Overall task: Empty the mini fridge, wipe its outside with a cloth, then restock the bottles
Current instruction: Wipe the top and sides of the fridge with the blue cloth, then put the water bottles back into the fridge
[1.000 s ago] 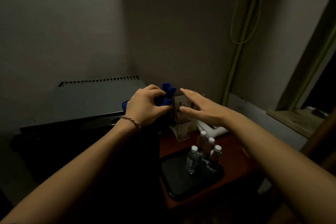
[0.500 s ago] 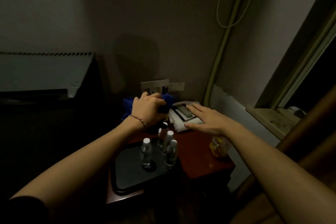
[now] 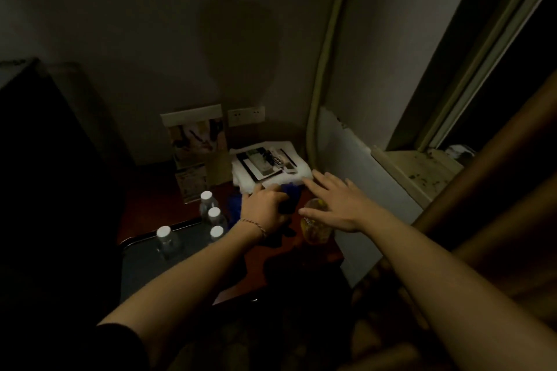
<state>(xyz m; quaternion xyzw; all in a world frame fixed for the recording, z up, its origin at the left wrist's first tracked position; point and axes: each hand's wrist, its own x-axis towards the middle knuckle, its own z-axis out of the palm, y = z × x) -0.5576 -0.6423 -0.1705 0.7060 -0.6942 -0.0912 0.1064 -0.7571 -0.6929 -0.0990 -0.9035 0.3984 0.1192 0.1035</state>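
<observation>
Head cam, dim room — dark mini fridge (image 3: 45, 175) fills the left edge. Reddish counter (image 3: 271, 265) sits mid-frame, with a black tray (image 3: 144, 268) at lower left carrying four white-capped bottles (image 3: 214, 217). Left hand (image 3: 265, 208) has its grip bunched round the blue cloth (image 3: 289, 194) at centre — right hand (image 3: 334, 205) hovers flat, fingers spread, over a yellow bottle (image 3: 315, 230).

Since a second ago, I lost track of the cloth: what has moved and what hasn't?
The left hand carried the blue cloth from the fridge top down to the red table, grip unchanged. The right hand came along, flat and open, now over a yellow bottle. The four water bottles stayed upright on the dark tray.
</observation>
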